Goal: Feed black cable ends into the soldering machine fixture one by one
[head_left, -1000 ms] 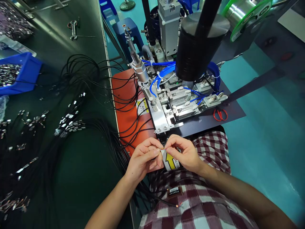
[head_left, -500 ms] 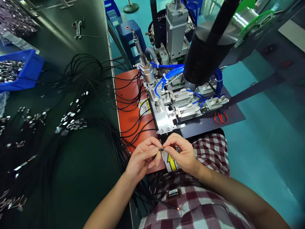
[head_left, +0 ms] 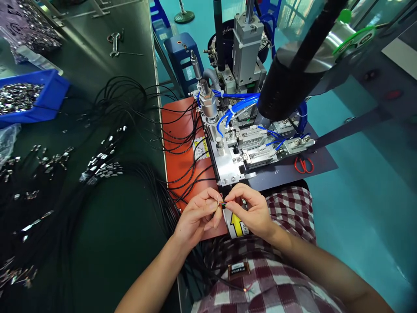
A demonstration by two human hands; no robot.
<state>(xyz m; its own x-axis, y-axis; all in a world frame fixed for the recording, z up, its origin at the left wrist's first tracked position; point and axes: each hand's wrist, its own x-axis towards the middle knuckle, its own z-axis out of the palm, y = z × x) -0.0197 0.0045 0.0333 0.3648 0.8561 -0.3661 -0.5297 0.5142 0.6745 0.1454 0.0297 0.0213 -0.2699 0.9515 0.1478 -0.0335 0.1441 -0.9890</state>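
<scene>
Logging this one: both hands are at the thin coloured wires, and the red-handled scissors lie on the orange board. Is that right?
The scissors' place is wrong: the head view shows the red-handled scissors on the dark grey plate. The left hand and right hand are indeed at the thin coloured wires.

The bin (head_left: pixel 56 96) is glossy plastic — the garment (head_left: pixel 280 284), matt cloth.

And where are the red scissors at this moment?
In the head view, the red scissors lie right of centre on the dark plate, beside the silver machine, ahead and to the right of the right hand.
</scene>
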